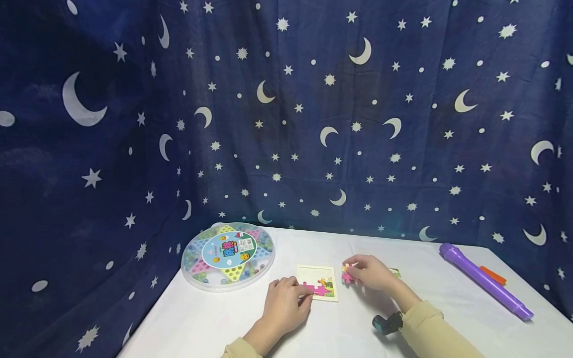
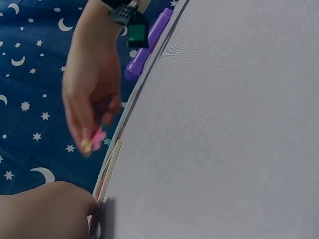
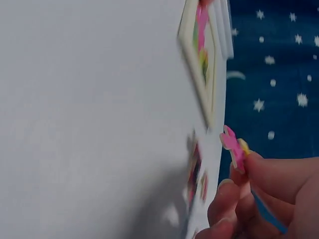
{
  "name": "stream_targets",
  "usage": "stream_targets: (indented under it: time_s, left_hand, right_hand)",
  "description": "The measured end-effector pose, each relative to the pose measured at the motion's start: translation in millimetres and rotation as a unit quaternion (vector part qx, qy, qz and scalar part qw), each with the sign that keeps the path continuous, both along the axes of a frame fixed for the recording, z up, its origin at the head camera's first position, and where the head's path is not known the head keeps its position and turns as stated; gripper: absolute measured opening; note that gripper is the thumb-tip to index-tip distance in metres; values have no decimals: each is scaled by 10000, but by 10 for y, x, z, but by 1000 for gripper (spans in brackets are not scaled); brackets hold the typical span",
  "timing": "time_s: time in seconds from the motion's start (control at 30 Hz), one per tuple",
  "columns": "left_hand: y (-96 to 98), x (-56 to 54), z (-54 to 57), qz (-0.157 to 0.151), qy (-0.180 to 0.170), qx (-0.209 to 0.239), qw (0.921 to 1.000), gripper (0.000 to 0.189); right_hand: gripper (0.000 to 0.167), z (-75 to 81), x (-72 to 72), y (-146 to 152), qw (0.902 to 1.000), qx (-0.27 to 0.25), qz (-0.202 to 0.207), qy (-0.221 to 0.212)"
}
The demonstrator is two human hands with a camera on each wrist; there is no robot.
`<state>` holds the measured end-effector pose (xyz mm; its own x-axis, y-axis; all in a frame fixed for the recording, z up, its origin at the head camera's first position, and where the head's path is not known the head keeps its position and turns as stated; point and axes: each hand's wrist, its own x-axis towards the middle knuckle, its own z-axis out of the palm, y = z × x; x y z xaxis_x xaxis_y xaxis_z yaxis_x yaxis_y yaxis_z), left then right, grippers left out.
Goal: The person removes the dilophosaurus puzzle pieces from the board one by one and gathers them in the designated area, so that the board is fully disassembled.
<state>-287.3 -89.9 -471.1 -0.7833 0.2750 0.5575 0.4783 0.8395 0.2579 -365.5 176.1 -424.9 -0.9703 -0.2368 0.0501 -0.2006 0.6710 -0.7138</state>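
A small square puzzle tray (image 1: 315, 270) with a pale frame lies on the white table, pink and green pieces fitted along its near part. My left hand (image 1: 284, 304) holds the tray at its near left corner, index finger over the pink part and thumb at the near edge. To the right of the tray, my right hand (image 1: 370, 272) pinches a pink and yellow jigsaw piece (image 3: 233, 147) between thumb and fingertips, raised over the table. Beneath that hand lie more jigsaw pieces (image 3: 195, 172), partly hidden in the head view; one green piece (image 1: 395, 272) shows beyond the hand.
A round clear case of marbles with a star-patterned board (image 1: 228, 256) sits at the back left. On the right lie a purple microphone-shaped stick (image 1: 485, 281) and an orange object (image 1: 493, 275). A dark blue curtain (image 1: 309, 124) with moons and stars hangs behind the table.
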Motion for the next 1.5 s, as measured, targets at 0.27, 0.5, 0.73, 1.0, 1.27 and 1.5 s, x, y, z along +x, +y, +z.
stream_targets:
  time_s: [0.27, 0.5, 0.73, 1.0, 1.27, 1.5]
  left_hand:
    - [-16, -16, -17, -15, 32, 235, 9997, 5]
    - [1, -9, -18, -44, 127, 206, 9997, 6]
    - [-1, 3, -27, -149, 117, 15, 9998, 17]
    - [-3, -1, -38, -215, 19, -60, 9997, 17]
    - [2, 4, -10, -202, -114, -82, 9997, 18]
    - [2, 9, -6, -154, -117, -133, 9997, 18]
  right_hand:
    - [21, -88, 62, 366, 9982, 292, -523, 26]
    - [20, -94, 103, 496, 9966, 486, -671, 41]
    - [16, -65, 110, 557, 9942, 766, -742, 138]
    - [12, -43, 94, 470, 9886, 1259, -711, 430]
    - [6, 0, 116, 111, 9894, 1178, -399, 750]
    - [5, 6, 135, -187, 9904, 1063, 72, 886]
